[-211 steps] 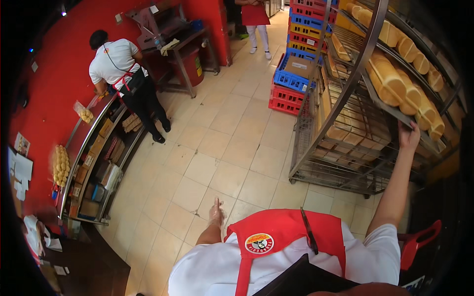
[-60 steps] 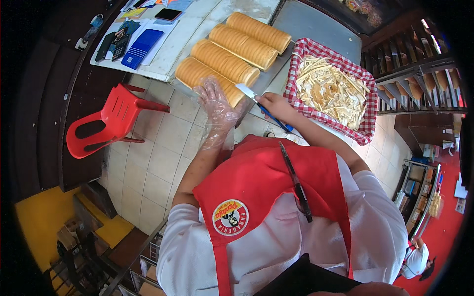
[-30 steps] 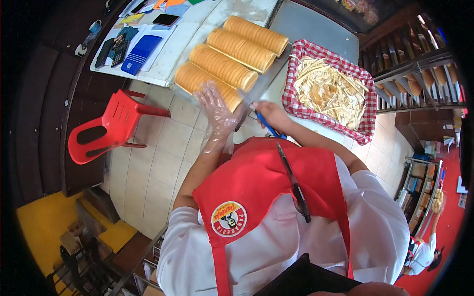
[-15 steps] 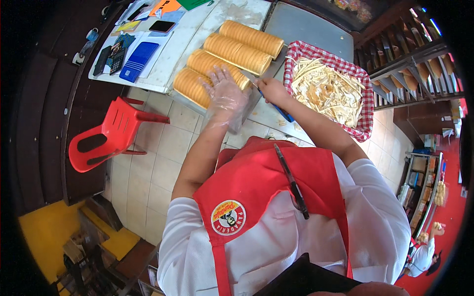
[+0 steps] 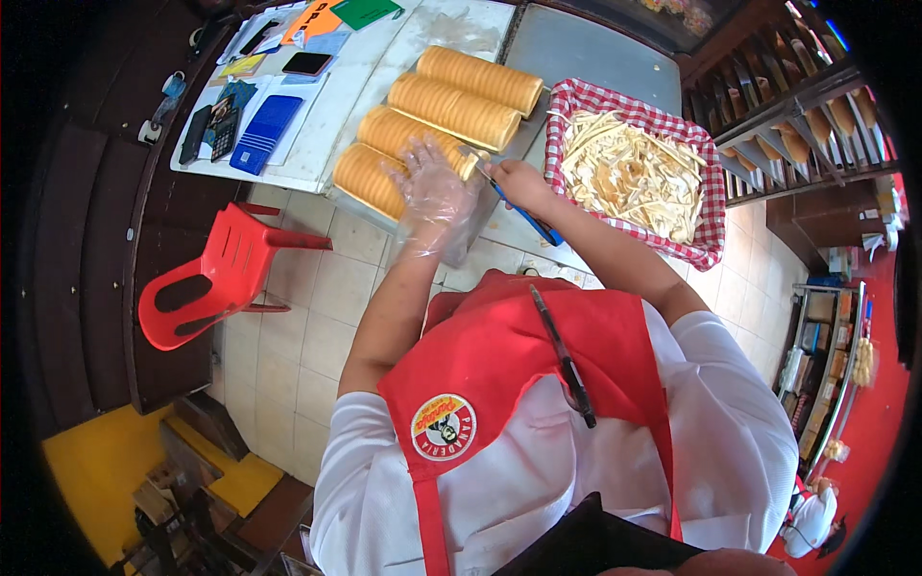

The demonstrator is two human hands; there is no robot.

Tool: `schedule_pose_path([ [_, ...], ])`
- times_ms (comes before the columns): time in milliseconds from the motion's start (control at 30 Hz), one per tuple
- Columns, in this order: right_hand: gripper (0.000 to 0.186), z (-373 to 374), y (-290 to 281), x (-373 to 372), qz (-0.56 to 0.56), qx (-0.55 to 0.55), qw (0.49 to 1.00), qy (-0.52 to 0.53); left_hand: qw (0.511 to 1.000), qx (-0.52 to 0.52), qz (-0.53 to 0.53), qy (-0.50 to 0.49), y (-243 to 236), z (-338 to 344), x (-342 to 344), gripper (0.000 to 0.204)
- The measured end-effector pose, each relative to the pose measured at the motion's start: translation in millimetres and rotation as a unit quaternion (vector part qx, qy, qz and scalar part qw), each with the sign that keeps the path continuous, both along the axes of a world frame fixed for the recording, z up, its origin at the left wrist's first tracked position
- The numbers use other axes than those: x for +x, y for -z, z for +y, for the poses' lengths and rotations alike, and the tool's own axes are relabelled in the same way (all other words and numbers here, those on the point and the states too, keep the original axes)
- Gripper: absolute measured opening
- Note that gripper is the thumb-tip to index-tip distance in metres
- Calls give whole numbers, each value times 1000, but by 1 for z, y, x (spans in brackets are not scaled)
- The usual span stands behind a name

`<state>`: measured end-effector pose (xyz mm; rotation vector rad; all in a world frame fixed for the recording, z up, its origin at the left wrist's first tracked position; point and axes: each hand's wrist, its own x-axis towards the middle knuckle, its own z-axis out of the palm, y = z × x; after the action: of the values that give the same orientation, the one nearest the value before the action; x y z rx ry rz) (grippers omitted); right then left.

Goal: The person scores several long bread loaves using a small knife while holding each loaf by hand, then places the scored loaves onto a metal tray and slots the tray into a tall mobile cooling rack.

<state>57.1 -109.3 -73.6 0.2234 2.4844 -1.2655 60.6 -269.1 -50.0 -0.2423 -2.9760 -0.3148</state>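
Note:
Four ridged, golden, cylinder-shaped loaves lie side by side; my gloved left hand (image 5: 437, 192) rests with spread fingers across the nearest loaf (image 5: 365, 179) and the second loaf (image 5: 389, 130). Clear plastic bags loosely around that hand and wrist. My bare right hand (image 5: 517, 182) grips a blue-handled knife (image 5: 540, 227), its blade at the right end of the second loaf. Farther back are the third loaf (image 5: 451, 110) and the farthest one (image 5: 480, 77).
Right of the loaves stands a basket (image 5: 713, 216) lined with red checkered cloth, full of pale strips. A phone (image 5: 306, 63), calculator (image 5: 225, 132), blue case (image 5: 267, 134) and papers lie on the left table. A red chair (image 5: 216, 274) stands at left. Another person (image 5: 812, 518) is far right.
The whole view has shifted slightly. My right hand and knife have moved a little left and down, the blade now lying against the second loaf's end. My left hand stays on the loaves.

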Motion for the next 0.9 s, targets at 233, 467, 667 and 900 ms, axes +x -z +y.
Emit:
schedule_pose_path([
  [233, 46, 5, -6, 47, -87, -201, 973, 75, 999, -17, -34, -15, -8, -5, 2, 100],
  [467, 31, 26, -14, 39, -200, -528, 759, 323, 965, -71, 21, 254, 1, 8, 3, 66],
  [667, 30, 53, -21, 57, -180, -656, 658, 323, 954, 214, 64, 199, -34, -39, -27, 55],
  [900, 32, -16, -40, 60, -276, -558, 696, 358, 835, 449, -216, -234, 65, -214, -120, 57],
])
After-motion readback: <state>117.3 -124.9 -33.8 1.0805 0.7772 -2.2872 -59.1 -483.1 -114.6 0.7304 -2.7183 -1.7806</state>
